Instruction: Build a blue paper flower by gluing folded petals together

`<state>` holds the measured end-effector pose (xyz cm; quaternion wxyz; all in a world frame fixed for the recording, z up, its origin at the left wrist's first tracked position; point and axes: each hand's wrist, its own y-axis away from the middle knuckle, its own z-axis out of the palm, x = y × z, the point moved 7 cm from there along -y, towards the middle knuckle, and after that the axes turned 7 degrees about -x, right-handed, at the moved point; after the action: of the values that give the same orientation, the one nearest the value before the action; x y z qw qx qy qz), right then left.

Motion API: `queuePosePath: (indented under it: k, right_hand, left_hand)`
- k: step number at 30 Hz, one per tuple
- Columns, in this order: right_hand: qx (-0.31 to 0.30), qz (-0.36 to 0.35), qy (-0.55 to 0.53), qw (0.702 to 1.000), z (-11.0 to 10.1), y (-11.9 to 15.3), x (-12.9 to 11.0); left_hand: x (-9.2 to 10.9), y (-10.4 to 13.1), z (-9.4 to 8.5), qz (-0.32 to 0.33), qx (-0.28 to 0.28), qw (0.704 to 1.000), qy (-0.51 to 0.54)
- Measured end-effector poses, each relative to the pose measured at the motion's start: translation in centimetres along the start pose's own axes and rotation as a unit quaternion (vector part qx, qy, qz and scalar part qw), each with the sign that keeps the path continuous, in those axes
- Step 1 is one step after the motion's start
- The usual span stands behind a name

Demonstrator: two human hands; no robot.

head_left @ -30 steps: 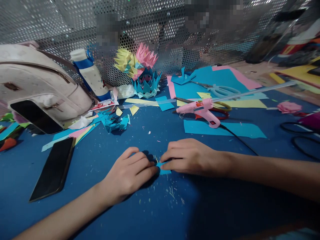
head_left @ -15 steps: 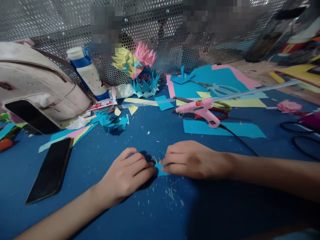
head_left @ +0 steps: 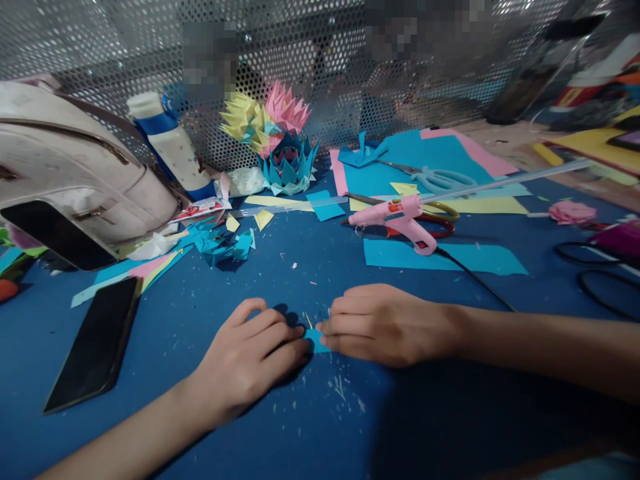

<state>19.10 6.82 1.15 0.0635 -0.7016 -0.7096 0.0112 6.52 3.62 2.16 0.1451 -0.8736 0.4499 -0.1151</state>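
A small blue paper piece (head_left: 316,341) lies on the blue table (head_left: 240,440) between my two hands. The fingers of my left hand (head_left: 255,357) are bent together and press on its left end. From the other side, my right hand (head_left: 375,325) grips the right end with fingers closed. Beyond my right hand, a pink glue gun (head_left: 400,217) rests near a blue paper strip (head_left: 445,257). Folded blue paper pieces (head_left: 217,243) sit beyond my left hand.
Two black phones, one flat (head_left: 95,343) and one leaning (head_left: 57,233) on a white backpack (head_left: 85,160), are at the left. Paper flowers (head_left: 287,163) and a bottle (head_left: 175,147) stand at the back. Scissors (head_left: 443,180) lie on paper sheets at the right.
The whole view has shifted slightly, so most things appear a little further left. Both hands keep nearly the same hold on the small blue paper.
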Motion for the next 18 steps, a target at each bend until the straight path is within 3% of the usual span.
queuePosePath:
  k: [11, 18]
  right_hand:
    - [0.025, -0.008, 0.028, 0.999, -0.4, 0.1, -0.2]
    - [0.007, 0.000, 0.001, 1.000, 0.0, 0.0, 0.1]
  left_hand:
    - [0.7, 0.0, -0.3, 0.005, 0.002, 0.999, -0.035]
    - [1.1, 0.1, -0.4, 0.034, 0.004, 0.997, -0.062]
